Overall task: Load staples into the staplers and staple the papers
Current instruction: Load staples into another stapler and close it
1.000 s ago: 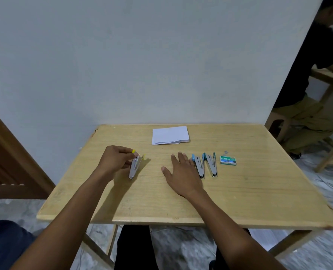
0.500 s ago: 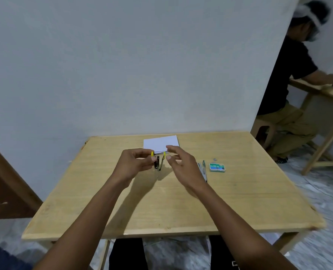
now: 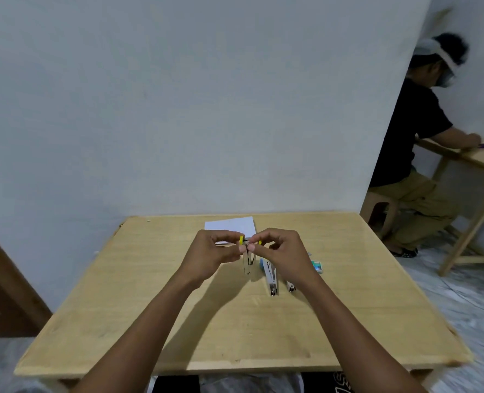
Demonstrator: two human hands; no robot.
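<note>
No legible text, even on staple box [image 3: 317, 265]

smooth wooden table [image 3: 138, 307], shiny metal stapler [image 3: 247, 260]

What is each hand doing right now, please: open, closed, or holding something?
Left hand: closed, pinching the top of the yellow stapler.
Right hand: closed, pinching the same stapler's top from the other side.
</note>
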